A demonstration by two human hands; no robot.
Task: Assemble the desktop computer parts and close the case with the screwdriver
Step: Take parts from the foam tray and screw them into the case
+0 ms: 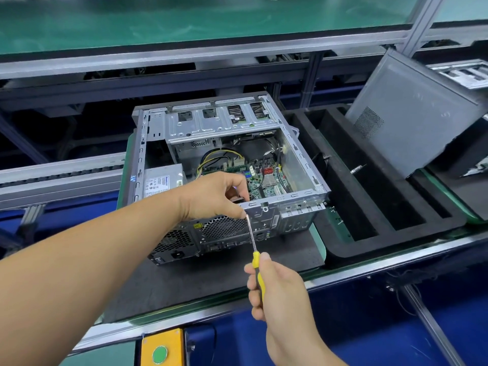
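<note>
An open desktop case [298, 159] lies on its side on a dark mat, its motherboard [266, 178], yellow cables and power supply [162, 180] exposed. My left hand [214, 196] reaches over the case's rear top edge and pinches something small at the rim, right where the screwdriver tip meets it. My right hand [277, 291] grips the yellow-handled screwdriver [254, 249], whose shaft slants up to that rear edge above the fan grille. The grey side panel [412, 122] leans on the foam tray to the right, off the case.
A black foam tray [375, 207] with long slots sits right of the case, a small metal part lying on it. The conveyor's metal rail runs along the near edge. A yellow box with a green button [159, 353] is below. Conveyor frames stand behind.
</note>
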